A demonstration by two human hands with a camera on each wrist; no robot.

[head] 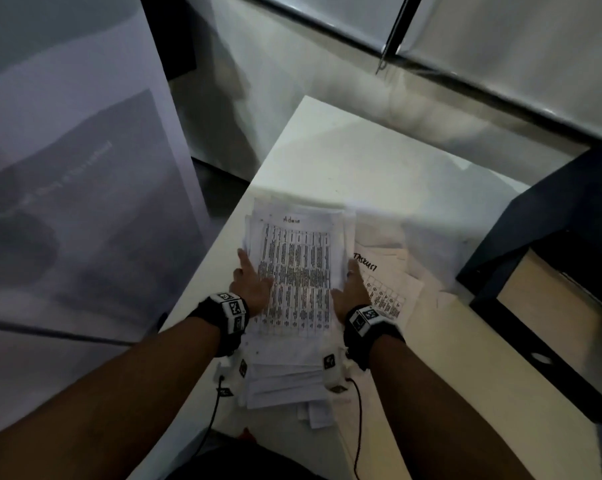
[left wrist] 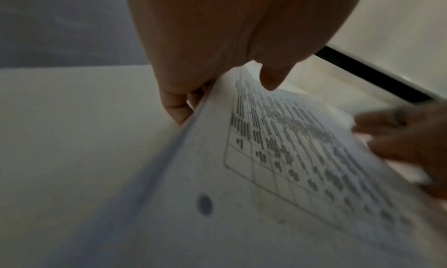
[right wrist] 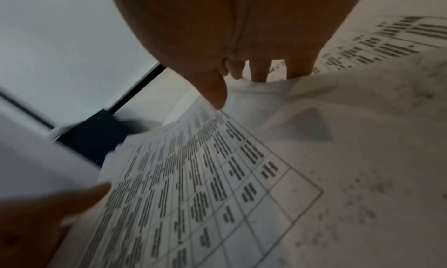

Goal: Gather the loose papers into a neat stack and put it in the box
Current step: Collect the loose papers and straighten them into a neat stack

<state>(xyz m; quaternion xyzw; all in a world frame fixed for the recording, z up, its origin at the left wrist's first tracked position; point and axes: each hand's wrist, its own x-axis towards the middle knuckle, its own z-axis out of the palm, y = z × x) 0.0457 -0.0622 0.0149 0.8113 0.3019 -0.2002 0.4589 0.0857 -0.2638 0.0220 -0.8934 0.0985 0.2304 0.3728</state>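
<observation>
**Both hands clamp the paper stack on the white table**

Left hand (head: 252, 284) is on the stack's left edge, fingers curled under the sheets and thumb on top: a real grip, as the left wrist view shows. Right hand (head: 351, 289) flanks the right edge, thumb on the top sheet, fingers reaching past the edge; whether they curl under I cannot tell. The stack of papers (head: 296, 271) lies between them, top sheet a printed grid, lower sheets fanning unevenly at the near end. Loose sheets (head: 389, 282) lie just right of it. All on the table (head: 344, 161), pale and dimly lit. The box (head: 552, 237), dark blue, sits at the table's right side. A large white panel (head: 78, 168) stands to the left.
</observation>
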